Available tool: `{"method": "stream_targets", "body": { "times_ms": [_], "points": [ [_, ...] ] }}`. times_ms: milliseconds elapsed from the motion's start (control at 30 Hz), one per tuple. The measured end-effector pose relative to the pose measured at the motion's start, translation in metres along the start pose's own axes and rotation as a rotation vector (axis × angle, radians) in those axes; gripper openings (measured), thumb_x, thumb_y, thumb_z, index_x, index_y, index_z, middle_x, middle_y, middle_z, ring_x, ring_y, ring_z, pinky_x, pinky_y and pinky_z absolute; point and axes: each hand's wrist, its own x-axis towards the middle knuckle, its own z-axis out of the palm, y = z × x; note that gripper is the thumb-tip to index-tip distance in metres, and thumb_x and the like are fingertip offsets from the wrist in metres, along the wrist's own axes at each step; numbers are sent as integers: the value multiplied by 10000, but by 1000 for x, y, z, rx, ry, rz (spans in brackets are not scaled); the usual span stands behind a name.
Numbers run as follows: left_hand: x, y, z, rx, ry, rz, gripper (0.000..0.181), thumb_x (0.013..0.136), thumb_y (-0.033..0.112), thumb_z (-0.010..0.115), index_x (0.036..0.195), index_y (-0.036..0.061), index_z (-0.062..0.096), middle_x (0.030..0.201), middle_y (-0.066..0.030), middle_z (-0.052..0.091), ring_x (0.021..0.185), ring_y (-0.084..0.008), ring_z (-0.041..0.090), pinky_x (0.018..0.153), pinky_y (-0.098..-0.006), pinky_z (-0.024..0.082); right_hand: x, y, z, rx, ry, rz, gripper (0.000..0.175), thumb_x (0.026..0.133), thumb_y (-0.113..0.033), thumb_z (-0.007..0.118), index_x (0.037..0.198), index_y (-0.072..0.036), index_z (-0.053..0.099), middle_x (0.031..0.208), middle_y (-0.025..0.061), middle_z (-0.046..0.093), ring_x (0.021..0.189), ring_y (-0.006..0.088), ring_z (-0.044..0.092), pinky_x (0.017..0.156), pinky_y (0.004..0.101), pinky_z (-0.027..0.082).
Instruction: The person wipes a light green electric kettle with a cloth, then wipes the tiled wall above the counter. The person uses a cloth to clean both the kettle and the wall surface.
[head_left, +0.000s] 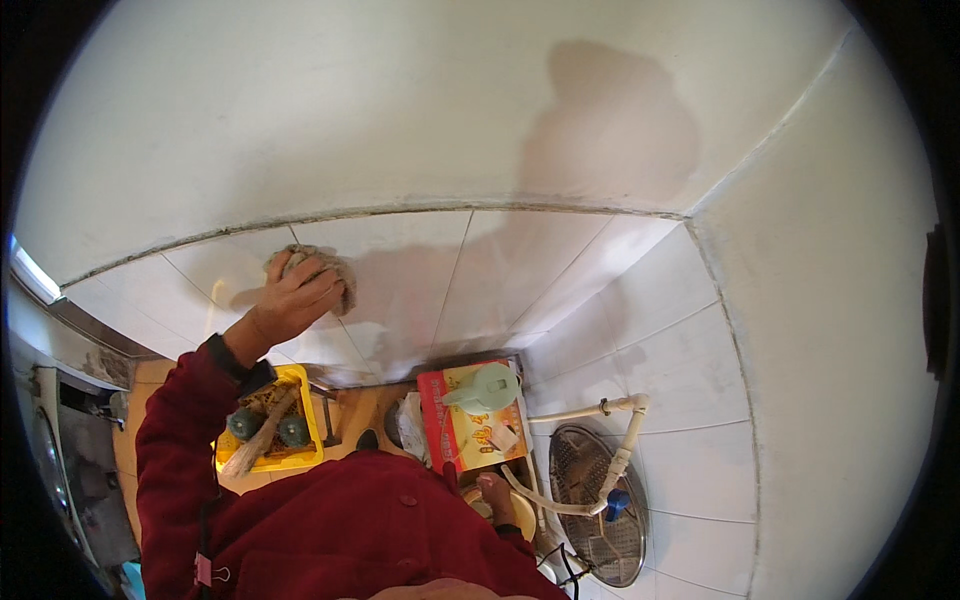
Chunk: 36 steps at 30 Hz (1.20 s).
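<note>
On the white wall tiles (405, 277), just under the dark-stained ledge line, my left hand (296, 296) presses a crumpled grey-brown cloth (346, 294). Its fingers are bent over the cloth, and the arm reaches up and out to the left. My right hand (495, 489) is low beside my body, over a pale yellow basin (525, 516). It is small in view and partly cut off by my sleeve, so I cannot make out whether it grips anything.
A yellow plastic crate (313, 420) holds dark green squashes (294, 431) and a brush (259, 446). A light green pitcher (487, 388) stands on a red and yellow carton (461, 435). A bent plastic pipe (622, 450) with a blue valve passes a perforated metal tray (581, 472).
</note>
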Motion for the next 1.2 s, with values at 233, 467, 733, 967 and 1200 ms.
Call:
{"method": "stream_targets", "body": {
  "times_ms": [233,467,733,967,1200],
  "points": [
    [142,69,75,64,81,329,103,776,200,604,857,139,592,932,-10,568,1045,-189,518,908,-367,417,2,7,-2,-24,-20,-87,362,851,-304,659,1050,-2,671,939,176,704,852,283,693,750,369,540],
    [167,83,85,-137,133,331,41,759,185,602,771,162,570,853,11,545,999,-199,506,924,-352,400,12,-4,-2,235,-69,184,404,866,-368,612,1080,-31,671,990,171,696,920,343,666,801,430,521],
    [10,-7,-14,-58,25,-28,174,726,172,657,900,170,657,1055,20,612,1073,-195,545,918,-481,390,8,7,-3,74,-31,117,371,852,-301,645,1103,-29,668,1001,138,704,875,242,686,747,361,542],
    [45,5,1,-65,180,-44,172,721,183,654,892,166,656,1053,15,602,1042,-195,557,934,-471,381,18,41,6,37,-40,43,315,859,-281,631,1068,-52,685,999,134,699,910,244,676,762,357,537],
    [179,66,62,-96,307,243,79,745,195,611,800,139,611,924,5,579,1022,-182,541,919,-361,433,1,-2,-12,83,41,2,350,864,-311,613,1047,-20,677,1009,179,694,935,322,669,814,372,528]
  ]
}}
